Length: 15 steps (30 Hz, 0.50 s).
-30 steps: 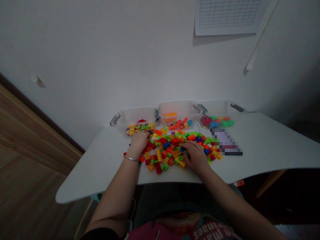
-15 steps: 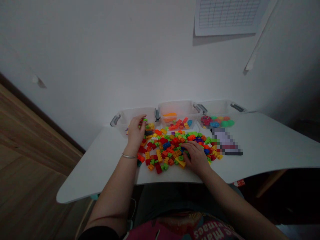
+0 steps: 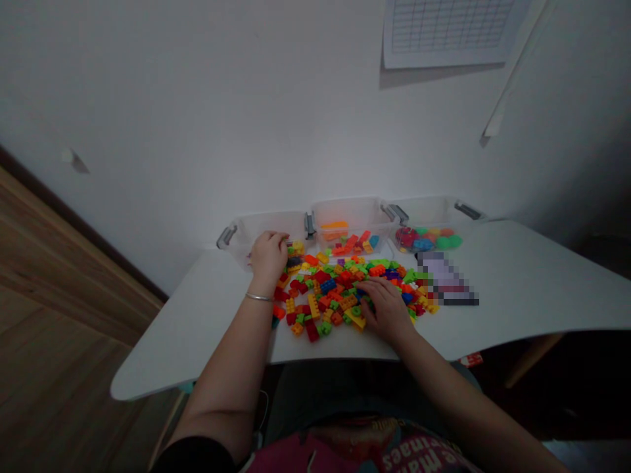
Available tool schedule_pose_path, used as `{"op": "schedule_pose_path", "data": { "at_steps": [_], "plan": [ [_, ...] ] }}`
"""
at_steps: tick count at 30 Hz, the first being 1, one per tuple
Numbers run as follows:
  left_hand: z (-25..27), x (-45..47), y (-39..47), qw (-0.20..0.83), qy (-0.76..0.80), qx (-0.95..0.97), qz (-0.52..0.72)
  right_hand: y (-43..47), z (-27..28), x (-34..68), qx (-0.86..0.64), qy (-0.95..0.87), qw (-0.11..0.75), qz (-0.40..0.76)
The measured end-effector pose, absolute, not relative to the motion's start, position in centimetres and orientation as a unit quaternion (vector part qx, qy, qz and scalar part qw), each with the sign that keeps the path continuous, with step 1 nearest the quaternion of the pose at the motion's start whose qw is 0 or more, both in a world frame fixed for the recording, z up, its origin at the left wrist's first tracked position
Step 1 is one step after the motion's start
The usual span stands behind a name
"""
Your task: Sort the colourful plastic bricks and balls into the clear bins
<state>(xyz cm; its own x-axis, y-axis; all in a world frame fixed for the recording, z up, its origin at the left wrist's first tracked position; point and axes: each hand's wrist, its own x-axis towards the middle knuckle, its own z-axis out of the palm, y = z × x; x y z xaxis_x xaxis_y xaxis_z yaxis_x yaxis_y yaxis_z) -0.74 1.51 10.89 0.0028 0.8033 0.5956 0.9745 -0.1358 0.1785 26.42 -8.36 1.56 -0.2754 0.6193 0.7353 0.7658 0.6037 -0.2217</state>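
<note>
While the bare left hand (image 3: 269, 256) hangs at the clear plastic left bin with grey latches (image 3: 271, 225), the bare right hand (image 3: 388, 307) rests on the heap of multicoloured plastic toy bricks (image 3: 340, 293); both sets of fingers are curled, and I cannot tell whether either grips anything. Some pieces already lie in the left bin and the clear plastic middle bin (image 3: 348, 211), but most bricks are loose on the smooth white table (image 3: 532, 282), against a plain pale wall (image 3: 197, 98).
</note>
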Motion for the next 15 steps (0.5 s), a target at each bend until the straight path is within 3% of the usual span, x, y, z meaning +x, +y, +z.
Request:
{"op": "schedule_pose_path", "data": {
  "at_steps": [7,15],
  "plan": [
    [11.0,-0.1,1.5,0.171,-0.648,-0.712,-0.207,-8.4,1.7,26.3,-0.438,-0.794,0.414,-0.082],
    [11.1,0.0,0.4,0.126,-0.605,-0.735,-0.279,-8.5,1.8,26.3,-0.442,-0.792,0.412,-0.083]
  ]
}}
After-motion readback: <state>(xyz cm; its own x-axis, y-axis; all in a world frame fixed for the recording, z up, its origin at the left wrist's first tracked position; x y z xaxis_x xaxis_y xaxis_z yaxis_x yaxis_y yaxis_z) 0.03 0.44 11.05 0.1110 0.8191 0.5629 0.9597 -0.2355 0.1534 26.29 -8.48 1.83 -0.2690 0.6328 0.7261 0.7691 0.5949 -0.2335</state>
